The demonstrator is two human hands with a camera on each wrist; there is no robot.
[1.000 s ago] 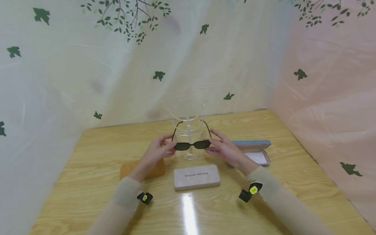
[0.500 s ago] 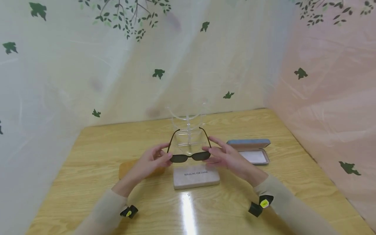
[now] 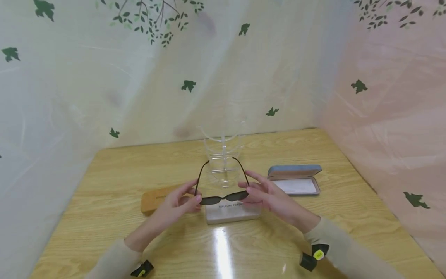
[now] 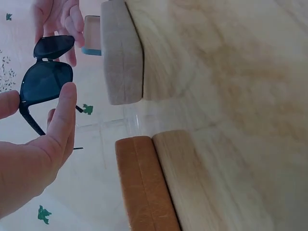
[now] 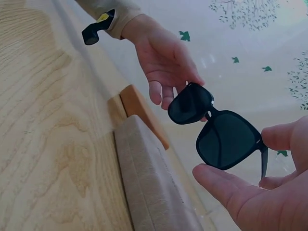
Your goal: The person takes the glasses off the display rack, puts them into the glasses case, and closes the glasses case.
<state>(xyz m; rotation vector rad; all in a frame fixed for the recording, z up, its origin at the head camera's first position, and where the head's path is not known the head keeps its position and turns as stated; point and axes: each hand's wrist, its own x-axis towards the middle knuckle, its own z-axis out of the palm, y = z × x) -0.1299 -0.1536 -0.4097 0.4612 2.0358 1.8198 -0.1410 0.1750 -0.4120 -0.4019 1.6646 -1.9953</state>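
Observation:
Black sunglasses (image 3: 235, 196) are held in the air by both hands, their temples spread and pointing away toward a clear display stand (image 3: 223, 155). At the left end, my left hand (image 3: 175, 203) pinches the frame by the hinge between thumb and fingers. My right hand (image 3: 270, 195) pinches the opposite end the same way. In the left wrist view, the dark lenses (image 4: 48, 82) show a fingertip against the lower rim. Below the sunglasses lies a closed pale grey glasses case (image 3: 233, 215) with printed lettering, partly covered by them in the head view.
Left of the grey case lies an orange glasses case (image 3: 153, 199), partly behind the left hand. An open blue glasses case (image 3: 296, 180) with a white lining stands at right. The wooden table (image 3: 115, 166) meets a leaf-patterned curtain (image 3: 156, 97) at the back.
Both hands have drawn the sunglasses away from the clear stand, toward the body and down, until they hang over the grey case. The lenses have tilted and look narrower.

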